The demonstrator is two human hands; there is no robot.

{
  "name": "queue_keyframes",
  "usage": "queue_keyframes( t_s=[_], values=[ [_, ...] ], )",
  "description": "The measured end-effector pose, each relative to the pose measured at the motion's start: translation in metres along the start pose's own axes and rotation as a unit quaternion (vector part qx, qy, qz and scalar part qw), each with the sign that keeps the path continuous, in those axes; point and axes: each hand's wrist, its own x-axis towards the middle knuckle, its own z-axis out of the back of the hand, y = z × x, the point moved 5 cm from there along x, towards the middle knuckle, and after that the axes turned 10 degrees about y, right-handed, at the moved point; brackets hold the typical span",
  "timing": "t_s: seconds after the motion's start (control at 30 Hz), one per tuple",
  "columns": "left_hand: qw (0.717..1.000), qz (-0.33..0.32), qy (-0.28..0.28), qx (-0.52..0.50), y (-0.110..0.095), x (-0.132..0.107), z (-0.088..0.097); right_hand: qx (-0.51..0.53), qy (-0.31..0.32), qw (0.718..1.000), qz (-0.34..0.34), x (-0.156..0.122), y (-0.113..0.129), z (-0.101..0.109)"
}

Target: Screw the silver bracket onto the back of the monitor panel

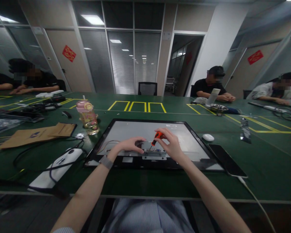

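A flat display panel (121, 129) with a grey back and black frame lies on the table in front of me. My right hand (171, 142) grips the orange-and-black handle of a screwdriver (156, 138). Its thin shaft slants down and left to a small metal bracket (154, 154) near the panel's front edge. I cannot make out whether the tip sits in a screw. My left hand (131, 145) rests just left of the bracket, thumb and fingers curved apart, with the fingertips near its edge. A thin cable (106, 144) lies on the panel beside that hand.
Left of the panel are a drink bottle (87, 118), a brown paper envelope (36, 134) and a white power strip (55, 168) with black cables. To the right lie a white earbud case (208, 137) and a phone (226, 160) on a cable. Several people sit across the table.
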Motion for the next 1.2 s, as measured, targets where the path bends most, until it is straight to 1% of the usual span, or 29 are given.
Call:
queue_keyframes(
  t_s=[0.07, 0.13, 0.2, 0.27, 0.3, 0.33, 0.4, 0.47, 0.5, 0.57, 0.67, 0.73, 0.8, 0.9, 1.0, 1.07, 1.13, 1.2],
  values=[
    [1.0, -0.008, 0.001, -0.004, 0.0, 0.001, 0.0, -0.043, -0.031, 0.999, 0.012, -0.002, 0.002, 0.002],
    [1.0, -0.007, 0.0, -0.01, 0.001, 0.001, 0.0, -0.038, -0.027, 0.999, 0.011, -0.003, 0.002, 0.002],
    [1.0, -0.003, 0.0, -0.016, 0.002, 0.001, 0.0, 0.035, 0.006, 0.999, -0.001, -0.003, 0.0, -0.001],
    [1.0, -0.003, 0.001, -0.016, 0.003, 0.001, -0.001, 0.14, 0.04, 0.989, -0.019, -0.002, -0.003, -0.006],
    [1.0, -0.004, 0.001, -0.014, 0.003, 0.002, 0.0, 0.182, 0.046, 0.982, -0.027, -0.002, -0.005, -0.008],
    [1.0, -0.005, 0.0, -0.012, 0.003, 0.002, 0.0, 0.201, 0.038, 0.978, -0.036, -0.002, -0.007, -0.009],
    [1.0, -0.005, -0.002, -0.011, 0.004, 0.002, 0.0, 0.184, -0.006, 0.982, -0.05, -0.003, -0.011, -0.008],
    [1.0, -0.007, 0.0, -0.011, 0.003, 0.002, 0.0, 0.13, -0.058, 0.988, -0.057, -0.004, -0.012, -0.004],
    [1.0, -0.009, 0.002, -0.011, 0.003, 0.002, -0.001, 0.106, -0.072, 0.99, -0.056, -0.005, -0.011, -0.002],
    [1.0, -0.01, 0.002, -0.011, 0.002, 0.001, -0.001, 0.102, -0.065, 0.992, -0.047, -0.005, -0.007, -0.002],
    [1.0, -0.006, -0.005, -0.011, 0.002, 0.001, -0.001, 0.181, 0.0, 0.983, -0.042, -0.004, -0.003, -0.006],
    [1.0, -0.005, -0.006, -0.011, 0.002, 0.001, 0.0, 0.221, 0.017, 0.974, -0.051, -0.003, -0.005, -0.008],
    [1.0, -0.006, -0.002, -0.013, 0.002, 0.002, -0.001, 0.209, -0.005, 0.976, -0.056, -0.003, -0.007, -0.006],
    [1.0, -0.006, 0.003, -0.012, -0.001, 0.001, -0.001, 0.124, -0.063, 0.989, -0.049, -0.004, -0.009, -0.002],
    [1.0, -0.002, 0.002, -0.008, -0.004, 0.0, 0.0, 0.052, -0.09, 0.994, -0.039, -0.006, -0.005, 0.002],
    [1.0, 0.003, 0.001, -0.007, -0.004, -0.001, 0.0, 0.057, -0.073, 0.995, -0.032, -0.006, -0.002, 0.002],
    [1.0, 0.006, 0.002, -0.007, -0.003, -0.001, 0.0, 0.118, -0.026, 0.992, -0.032, -0.005, -0.002, -0.001],
    [1.0, 0.008, 0.004, -0.008, -0.001, -0.001, 0.0, 0.189, 0.017, 0.981, -0.043, -0.004, -0.004, -0.005]
  ],
)
